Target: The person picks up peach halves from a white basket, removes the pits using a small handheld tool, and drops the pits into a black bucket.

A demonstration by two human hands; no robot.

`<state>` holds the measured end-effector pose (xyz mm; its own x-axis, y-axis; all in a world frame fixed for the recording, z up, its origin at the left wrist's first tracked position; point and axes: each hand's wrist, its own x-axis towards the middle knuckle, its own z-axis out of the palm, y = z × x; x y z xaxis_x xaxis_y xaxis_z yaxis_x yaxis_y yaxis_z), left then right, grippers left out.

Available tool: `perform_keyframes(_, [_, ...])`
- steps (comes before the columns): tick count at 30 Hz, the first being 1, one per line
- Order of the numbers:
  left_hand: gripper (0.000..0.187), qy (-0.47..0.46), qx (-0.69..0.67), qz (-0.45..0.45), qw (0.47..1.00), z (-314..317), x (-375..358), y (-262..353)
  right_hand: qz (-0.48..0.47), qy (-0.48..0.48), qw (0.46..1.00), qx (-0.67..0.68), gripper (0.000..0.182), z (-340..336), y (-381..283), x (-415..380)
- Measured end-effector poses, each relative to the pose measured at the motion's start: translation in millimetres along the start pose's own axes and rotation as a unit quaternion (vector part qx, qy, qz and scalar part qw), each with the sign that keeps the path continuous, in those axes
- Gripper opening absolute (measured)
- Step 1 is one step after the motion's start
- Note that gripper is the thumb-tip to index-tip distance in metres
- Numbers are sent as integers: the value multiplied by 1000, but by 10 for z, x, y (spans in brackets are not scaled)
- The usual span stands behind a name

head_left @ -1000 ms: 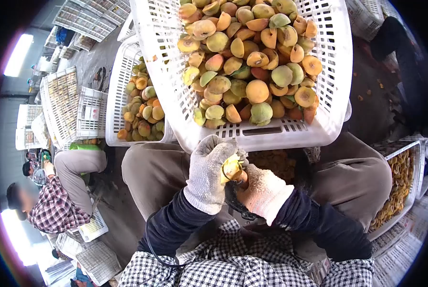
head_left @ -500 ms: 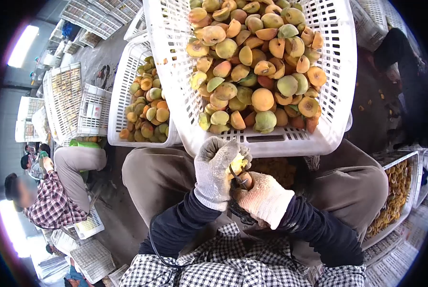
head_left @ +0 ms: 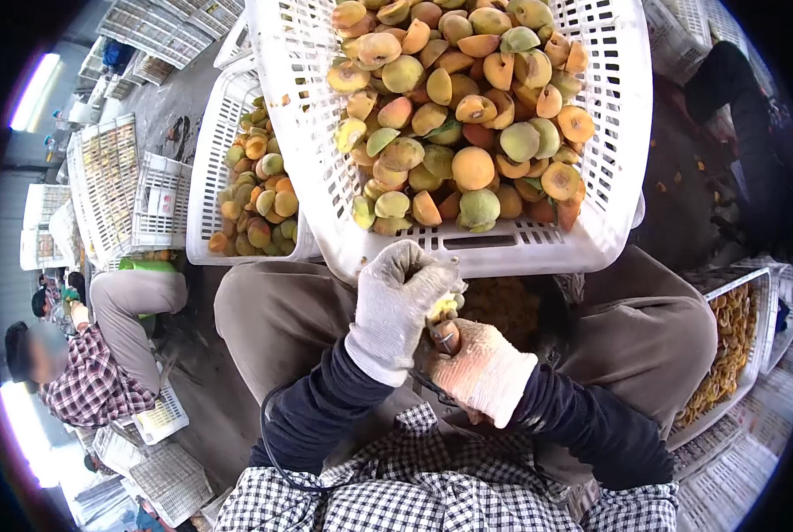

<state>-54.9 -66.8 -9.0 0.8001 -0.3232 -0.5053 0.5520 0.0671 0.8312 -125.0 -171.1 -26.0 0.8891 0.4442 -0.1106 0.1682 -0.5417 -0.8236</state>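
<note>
My left hand (head_left: 394, 306), in a grey knit glove, is closed around a small yellowish piece of peach (head_left: 445, 306), mostly hidden by the fingers. Right beside it, my right hand (head_left: 487, 368), in an off-white and orange-stained glove, grips a small pitting tool (head_left: 446, 337) with a brown handle and a metal collar. The tool's working end meets the fruit, and its tip cannot be made out. Just beyond both hands stands a white slotted crate (head_left: 538, 259) holding many halved peaches (head_left: 473, 168), greenish to orange.
A second white crate (head_left: 203, 191) of peaches stands to the left. Low between my knees lie orange pieces (head_left: 507, 306), partly in shadow. On the right, a crate (head_left: 724, 350) holds orange cut pieces. A seated person (head_left: 95, 377) in a checked shirt is at far left.
The view has shifted slightly, so the crates sit a little further left and higher. My left hand has turned and lifted a bit off my right hand; the tool's curved metal end shows less.
</note>
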Motion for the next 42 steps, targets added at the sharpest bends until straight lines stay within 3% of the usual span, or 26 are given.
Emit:
perform_keyframes(1, [15,-1,0,-3,1000,-20,2,-26,2,0,1000,2,20,133,99,-15])
perform_keyframes(3, [16,-8,-30,-23,999,-51,25,-64,184,-128,963,150,20,184,98,36])
perform_keyframes(4, [17,-7,-27,-8,1000,-34,-6,-58,196,-22,911,362,17,175,31,-23])
perform_keyframes(5, [17,-6,-27,-9,1000,-21,-27,-84,196,-23,911,363,17,14,-92,-17])
perform_keyframes(7, [13,5,9,97,995,6,-63,-135,425,-123,789,427,16,-323,-299,44])
perform_keyframes(8, [16,1,73,163,984,1,-55,-176,424,-124,789,428,16,-279,-198,-2])
perform_keyframes(10, [16,-37,5,153,988,8,1,-198,359,-189,548,731,14,-164,92,-138])
perform_keyframes(11, [16,-75,-65,140,985,2,41,-204,400,-117,680,603,19,-315,-142,-95])
perform_keyframes(13, [14,-196,-139,97,966,-39,112,-170,329,-188,639,669,16,-408,1,-188])
perform_keyframes(15, [19,-231,-128,45,964,-28,133,-126,290,-177,614,712,20,-358,5,-230])
perform_keyframes(17, [18,-209,-108,46,971,-18,166,-175,319,-128,673,655,23,-332,-22,-205])
perform_keyframes(19, [15,-156,-26,59,986,14,206,-231,438,-126,762,460,23,-417,-201,-57])
perform_keyframes(21, [13,-139,-66,3,988,-5,261,-296,428,-165,697,551,25,-330,-13,-137])
perform_keyframes(22, [13,-159,-145,-30,976,-9,255,-259,423,-161,702,550,25,-276,98,-159])
perform_keyframes(24, [21,-181,-230,-49,955,-23,245,-193,325,-224,596,699,27,-279,176,-120])
perform_keyframes(25, [29,-183,-240,-79,950,-39,195,-142,319,-227,606,693,27,-302,157,-126])
perform_keyframes(28, [29,-128,-322,-148,926,-95,91,-58,246,-126,801,531,20,-317,-17,-102])
perform_keyframes(31, [24,-98,-496,-150,849,-305,66,74,274,-180,803,498,18,-423,-254,-157])
perform_keyframes(33, [20,35,-402,-6,915,-429,-80,416,278,-210,806,478,26,-347,-178,-290])
perform_keyframes(34, [19,28,-296,96,950,-562,-115,561,199,-132,914,329,28,-105,73,-346])
perform_keyframes(35, [17,163,-159,237,944,-839,48,580,110,-45,979,168,31,78,262,-351])
perform_keyframes(36, [16,277,15,324,904,-847,51,731,302,-140,942,-42,39,-179,-9,-281])
perform_keyframes(37, [22,427,408,399,701,-911,2,865,206,-153,960,-115,39,86,392,-353])
perform_keyframes(39, [22,415,419,537,604,-932,70,952,237,-122,957,-112,35,-162,83,-378])
perform_keyframes(41, [12,231,394,561,690,-671,81,903,327,-103,929,-136,36,101,410,-407])
perform_keyframes(42, [10,115,343,459,812,-581,166,763,356,-145,911,-149,34,27,336,-389])
